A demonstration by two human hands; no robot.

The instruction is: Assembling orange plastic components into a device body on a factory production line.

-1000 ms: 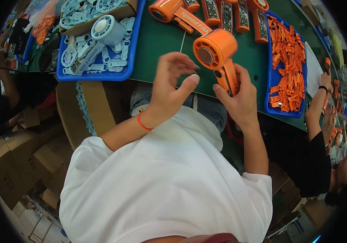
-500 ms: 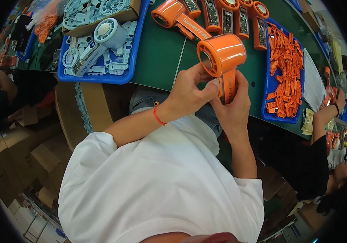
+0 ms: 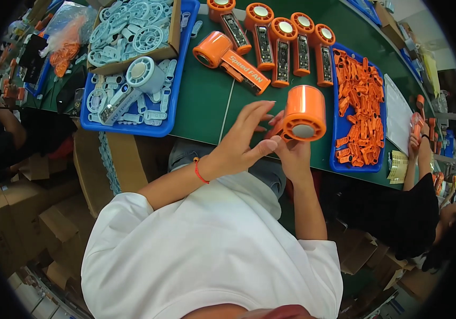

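Note:
An orange handheld fan point(image 3: 306, 106) is held up in front of me, its round head tilted so that a ring of vents and a pale round centre face me. My right hand point(image 3: 295, 158) is closed around its handle, which is mostly hidden by the fingers. My left hand point(image 3: 243, 139) is beside it, fingers stretched and apart, the thumb reaching close to the right hand's thumb. Whether the left fingertips touch the fan is hard to tell. Just beyond my hands, another orange fan point(image 3: 245, 70) lies on the green table point(image 3: 196, 114).
Behind stand several orange fans point(image 3: 283, 63) with circuit boards showing in their handles. At right is a blue tray point(image 3: 337, 135) of small orange parts. Another blue tray point(image 3: 167, 114) at left bears light-blue parts, a cardboard box point(image 3: 175, 26) and a light-blue fan point(image 3: 143, 74). A co-worker's arm point(image 3: 424, 159) is at right.
The fan in my right hand has turned, its vented face now towards me and its handle out of sight. My left hand has let go and opened its fingers. The view has shifted.

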